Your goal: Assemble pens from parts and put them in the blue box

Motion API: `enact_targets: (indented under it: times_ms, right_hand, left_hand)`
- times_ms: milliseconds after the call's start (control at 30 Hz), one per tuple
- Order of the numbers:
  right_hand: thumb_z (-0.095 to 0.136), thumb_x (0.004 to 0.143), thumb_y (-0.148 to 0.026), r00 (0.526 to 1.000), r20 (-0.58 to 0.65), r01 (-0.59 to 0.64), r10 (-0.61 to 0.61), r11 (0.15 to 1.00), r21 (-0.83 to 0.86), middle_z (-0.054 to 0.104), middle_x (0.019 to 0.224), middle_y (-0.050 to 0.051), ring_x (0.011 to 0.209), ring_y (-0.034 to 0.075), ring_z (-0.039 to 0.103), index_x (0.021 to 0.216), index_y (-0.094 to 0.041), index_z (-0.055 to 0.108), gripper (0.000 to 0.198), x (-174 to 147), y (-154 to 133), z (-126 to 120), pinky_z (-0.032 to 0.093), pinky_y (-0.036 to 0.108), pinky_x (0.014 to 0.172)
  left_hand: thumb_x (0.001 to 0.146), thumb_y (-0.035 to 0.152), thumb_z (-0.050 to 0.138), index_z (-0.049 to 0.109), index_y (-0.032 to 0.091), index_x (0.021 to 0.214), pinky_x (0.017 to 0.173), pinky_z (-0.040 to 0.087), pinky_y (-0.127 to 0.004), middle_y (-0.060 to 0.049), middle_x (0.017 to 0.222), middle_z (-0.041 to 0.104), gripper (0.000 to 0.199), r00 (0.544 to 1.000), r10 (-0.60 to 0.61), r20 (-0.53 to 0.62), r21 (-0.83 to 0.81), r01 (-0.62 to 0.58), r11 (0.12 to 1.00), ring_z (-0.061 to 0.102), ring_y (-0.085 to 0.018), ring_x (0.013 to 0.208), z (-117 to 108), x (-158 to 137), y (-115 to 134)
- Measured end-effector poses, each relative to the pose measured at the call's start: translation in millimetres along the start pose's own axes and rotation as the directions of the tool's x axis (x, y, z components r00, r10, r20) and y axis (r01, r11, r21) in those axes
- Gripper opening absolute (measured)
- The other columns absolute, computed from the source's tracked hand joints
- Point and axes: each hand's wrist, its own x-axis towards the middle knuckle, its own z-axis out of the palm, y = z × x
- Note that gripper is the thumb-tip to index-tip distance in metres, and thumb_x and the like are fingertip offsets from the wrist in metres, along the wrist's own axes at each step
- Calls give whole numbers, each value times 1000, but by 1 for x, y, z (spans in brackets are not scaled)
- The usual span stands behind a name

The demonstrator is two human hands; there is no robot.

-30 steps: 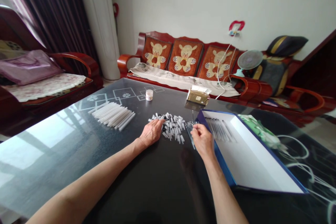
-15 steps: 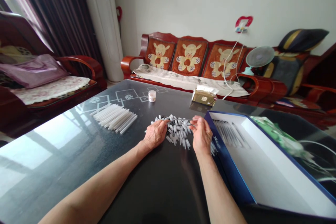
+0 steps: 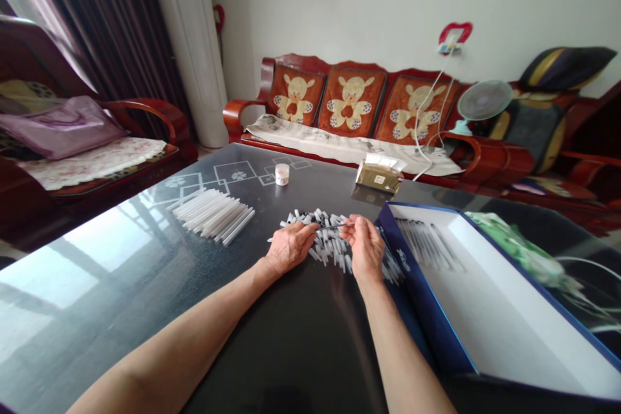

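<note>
A thin dark pen refill (image 3: 332, 227) runs level between my two hands, above the table. My left hand (image 3: 291, 247) pinches around its left end; whether a small piece is also in those fingers is hidden. My right hand (image 3: 367, 249) is closed on the right end, thumb uppermost. Just beneath and beyond the hands lies a loose heap of short white and grey pen caps (image 3: 334, 247), some with dark parts. More slender refills (image 3: 392, 266) lie by my right wrist, against the box.
White pen barrels (image 3: 213, 215) lie side by side on the dark table (image 3: 291, 349) at left. At right stands a blue box (image 3: 427, 307) with a row of refills (image 3: 429, 242) inside. A small white tub (image 3: 282, 174) and a tissue pack (image 3: 378, 176) are farther back.
My hands have come closer together, and the dark refill now shows stretched between them. My right hand has shifted slightly left, away from the box.
</note>
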Motion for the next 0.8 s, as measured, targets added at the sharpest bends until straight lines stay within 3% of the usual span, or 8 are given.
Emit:
enact_targets:
  times_ms: [133, 267, 400, 467, 533, 667, 733, 800]
  right_hand:
    - [75, 66, -47, 993, 38, -110, 108, 993, 32, 68, 76, 0, 64, 13, 65, 91, -18, 63, 40, -9, 10, 8, 53, 24, 57]
    - [76, 64, -46, 983, -12, -180, 181, 983, 35, 71, 78, 2, 68, 17, 68, 87, -19, 58, 39, -18, 15, 15, 54, 28, 59]
    - [59, 80, -50, 993, 101, -20, 55, 948, -317, 72, 81, 7, 77, 21, 67, 86, -20, 65, 32, -24, 14, 14, 54, 32, 66]
    - [52, 85, -45, 972, 226, 185, -72, 823, -536, 71, 86, 8, 81, 21, 66, 85, -20, 69, 30, -26, 12, 12, 52, 34, 74]
    - [52, 85, -36, 917, 370, 377, -149, 625, -684, 69, 88, 8, 82, 21, 63, 85, -20, 71, 24, -28, 11, 10, 49, 33, 79]
    - [54, 81, -24, 837, 544, 538, -64, 284, -794, 65, 86, 7, 82, 20, 60, 86, -21, 71, 18, -36, 10, 10, 45, 30, 76]
    - [55, 80, -24, 822, 568, 562, -38, 213, -799, 64, 86, 7, 83, 20, 59, 85, -21, 71, 17, -37, 9, 10, 44, 29, 76]
    - [55, 81, -23, 825, 564, 560, -48, 208, -802, 64, 86, 7, 82, 20, 59, 86, -21, 70, 17, -36, 9, 8, 44, 28, 75]
  left_hand:
    - [98, 35, 38, 61, 22, 117, 65, 47, -21, -3, 81, 63, 33, 999, 47, 6, -10, -47, 999, 61, -14, 76, -4, 1, 4]
    - [98, 29, 35, 54, 22, 128, 68, 48, -22, -3, 82, 62, 36, 997, 75, 7, -29, -75, 997, 60, -14, 76, -5, -1, 4]
    - [97, 24, 34, 52, 24, 131, 68, 48, -21, -3, 81, 60, 38, 997, 79, -5, -15, -79, 997, 60, -14, 76, -2, -2, 2]
    - [97, 24, 34, 50, 22, 132, 68, 49, -22, -3, 81, 60, 38, 998, 38, -55, 9, -37, 999, 60, -14, 76, -1, -2, 0]
    - [97, 23, 34, 50, 21, 131, 70, 50, -23, -4, 82, 61, 37, 994, -4, -108, 27, 6, 1000, 61, -15, 78, 1, -2, -1]
    - [96, 22, 36, 51, 18, 127, 77, 51, -25, -5, 89, 65, 34, 990, -26, -141, 4, 27, 1000, 63, -16, 85, 2, -1, -3]
    - [96, 22, 36, 52, 18, 124, 79, 51, -25, -6, 92, 66, 32, 989, -37, -145, -11, 36, 999, 63, -16, 87, 1, -1, -3]
    - [96, 23, 37, 53, 18, 121, 80, 51, -25, -6, 93, 67, 30, 985, -65, -161, -18, 63, 998, 64, -16, 88, 1, 0, -3]
